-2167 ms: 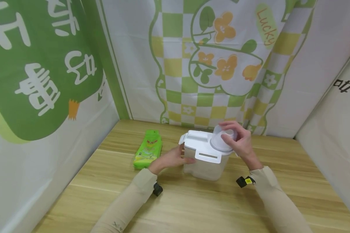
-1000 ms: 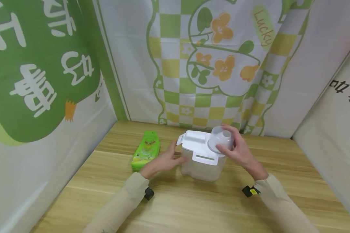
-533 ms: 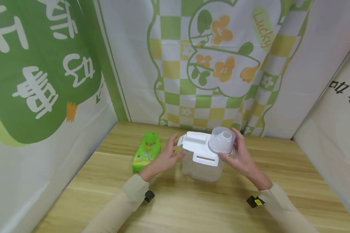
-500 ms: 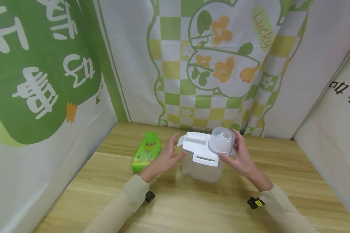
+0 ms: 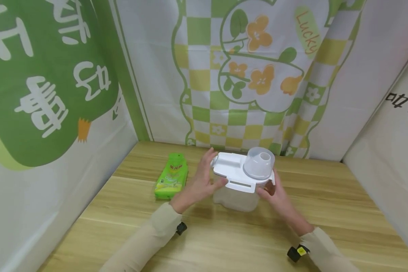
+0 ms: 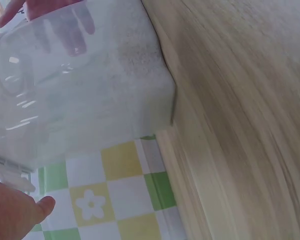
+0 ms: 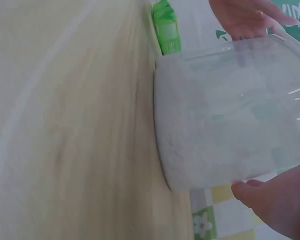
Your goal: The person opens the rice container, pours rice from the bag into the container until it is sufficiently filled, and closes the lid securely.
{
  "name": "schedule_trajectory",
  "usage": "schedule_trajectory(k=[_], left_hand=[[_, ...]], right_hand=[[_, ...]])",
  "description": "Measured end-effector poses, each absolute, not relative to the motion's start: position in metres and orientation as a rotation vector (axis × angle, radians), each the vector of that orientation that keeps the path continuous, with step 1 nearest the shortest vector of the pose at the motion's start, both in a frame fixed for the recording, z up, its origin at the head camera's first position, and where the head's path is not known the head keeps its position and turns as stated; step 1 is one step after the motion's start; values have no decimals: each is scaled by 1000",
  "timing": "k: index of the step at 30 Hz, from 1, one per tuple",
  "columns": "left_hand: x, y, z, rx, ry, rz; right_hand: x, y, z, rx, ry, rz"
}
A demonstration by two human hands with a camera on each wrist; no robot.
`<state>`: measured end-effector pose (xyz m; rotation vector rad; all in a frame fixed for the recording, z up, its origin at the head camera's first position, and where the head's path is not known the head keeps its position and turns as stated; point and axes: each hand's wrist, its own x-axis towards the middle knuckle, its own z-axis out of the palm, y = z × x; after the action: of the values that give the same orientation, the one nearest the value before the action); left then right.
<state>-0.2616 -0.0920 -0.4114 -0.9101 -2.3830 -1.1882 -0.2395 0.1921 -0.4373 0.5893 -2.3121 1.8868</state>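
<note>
A clear plastic storage container (image 5: 236,198) with a white lid (image 5: 226,164) stands upright on the table. A translucent measuring cup (image 5: 259,163) sits upside down over the spout on the lid's right part. A whitish, grainy layer shows low inside the container in the right wrist view. My left hand (image 5: 200,181) is at the lid's left end, fingers fairly straight beside the left latch (image 5: 213,161), thumb near the front latch (image 5: 239,186). My right hand (image 5: 278,198) holds the container's right side below the right latch (image 5: 273,177), thumb in front; its other fingers are partly hidden.
A green and yellow packet (image 5: 171,177) lies left of the container on the wooden table (image 5: 224,241). Printed cloth (image 5: 200,79) hangs close behind the table, and white walls stand on both sides.
My right hand has come off the measuring cup and moved down to the container's right side. My left hand left the container's side, then moved to the lid's left latch, which now sits closer in.
</note>
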Motion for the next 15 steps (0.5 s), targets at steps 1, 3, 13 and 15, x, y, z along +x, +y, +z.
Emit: schedule_trajectory(k=[1,3,13,15], left_hand=[[-261,-90,-412,-912,-2384,-1182],[-261,-88,-413,-911,-2379,-1167],[-262,-82,-416,-943,-2295,-1081],[-263,-81,-417,-953,-2290,-1073]], right_hand=[[-239,191,-439,586,-2333,1868],[-237,190,-442,598,-2382,1826],[-235,175,-433,513,-2399,1794],[-234,173,-430,460,-2415,1770]])
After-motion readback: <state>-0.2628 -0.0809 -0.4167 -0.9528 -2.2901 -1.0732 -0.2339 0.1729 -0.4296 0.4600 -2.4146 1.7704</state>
